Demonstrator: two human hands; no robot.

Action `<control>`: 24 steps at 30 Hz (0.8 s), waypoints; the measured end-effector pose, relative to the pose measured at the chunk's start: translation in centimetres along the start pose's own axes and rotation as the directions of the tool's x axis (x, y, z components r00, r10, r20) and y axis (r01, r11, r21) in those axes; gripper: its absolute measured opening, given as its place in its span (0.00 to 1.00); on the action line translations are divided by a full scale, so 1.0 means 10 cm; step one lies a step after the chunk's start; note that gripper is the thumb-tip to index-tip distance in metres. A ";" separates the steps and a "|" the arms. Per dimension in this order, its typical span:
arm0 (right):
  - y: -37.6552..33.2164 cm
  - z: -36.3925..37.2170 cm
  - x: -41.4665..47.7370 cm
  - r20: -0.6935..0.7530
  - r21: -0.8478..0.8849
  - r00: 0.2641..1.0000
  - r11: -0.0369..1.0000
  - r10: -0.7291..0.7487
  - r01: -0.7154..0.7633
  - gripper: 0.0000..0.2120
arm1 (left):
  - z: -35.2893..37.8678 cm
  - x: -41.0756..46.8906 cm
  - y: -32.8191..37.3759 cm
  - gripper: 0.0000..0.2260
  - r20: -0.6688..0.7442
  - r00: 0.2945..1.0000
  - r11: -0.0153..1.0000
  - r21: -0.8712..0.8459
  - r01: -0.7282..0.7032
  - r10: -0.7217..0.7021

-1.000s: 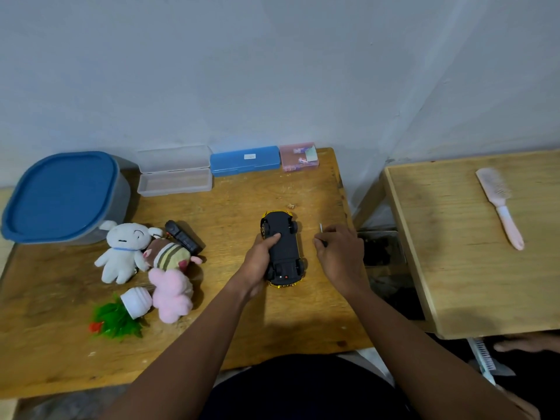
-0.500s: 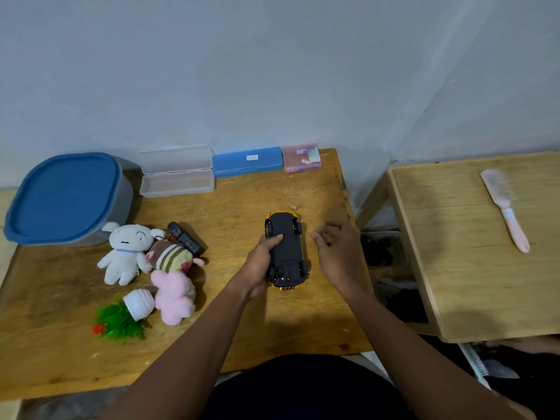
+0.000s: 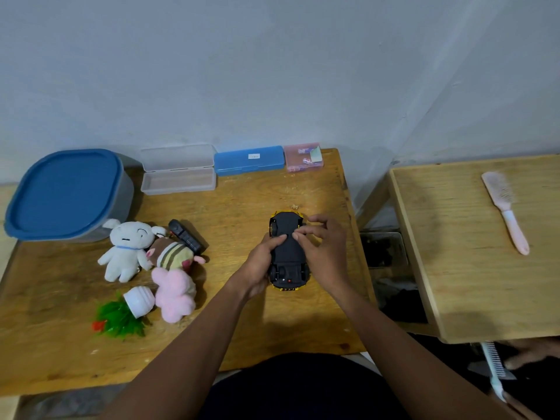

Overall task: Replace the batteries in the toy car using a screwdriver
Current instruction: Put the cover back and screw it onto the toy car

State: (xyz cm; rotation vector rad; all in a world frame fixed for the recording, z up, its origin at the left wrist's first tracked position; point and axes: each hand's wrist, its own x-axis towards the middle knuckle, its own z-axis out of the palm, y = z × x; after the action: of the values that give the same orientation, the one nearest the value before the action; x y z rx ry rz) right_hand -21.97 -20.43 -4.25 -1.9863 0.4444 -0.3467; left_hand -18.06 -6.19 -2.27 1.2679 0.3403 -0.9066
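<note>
With the left hand (image 3: 260,265) gripping the upturned toy car (image 3: 288,253) and the right hand's (image 3: 325,253) loosely curled fingertips empty on its underside, a freed screw could roll off the worktop (image 3: 242,328).

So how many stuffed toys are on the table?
3, bunched together left of the toy car: a white plush farthest left, a brown striped plush beside it, and a pink plush just in front. None seem hidden.
</note>
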 end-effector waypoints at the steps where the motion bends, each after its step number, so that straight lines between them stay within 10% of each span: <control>1: -0.01 0.00 0.00 0.002 0.002 1.000 1.000 -0.003 0.003 0.04 | 0.00 0.00 0.00 0.16 0.002 1.000 1.000 -0.001 -0.001 0.001; 24: 0.01 0.04 -0.01 0.114 0.141 0.989 0.983 0.099 -0.114 0.08 | -0.04 -0.03 0.01 0.16 0.014 1.000 0.999 -0.052 -0.013 0.014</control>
State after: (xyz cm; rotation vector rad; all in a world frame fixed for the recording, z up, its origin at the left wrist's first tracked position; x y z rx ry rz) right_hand -21.95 -20.10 -4.47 -1.8197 0.4424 -0.1988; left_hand -18.06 -5.71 -2.07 1.2143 0.3418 -0.8898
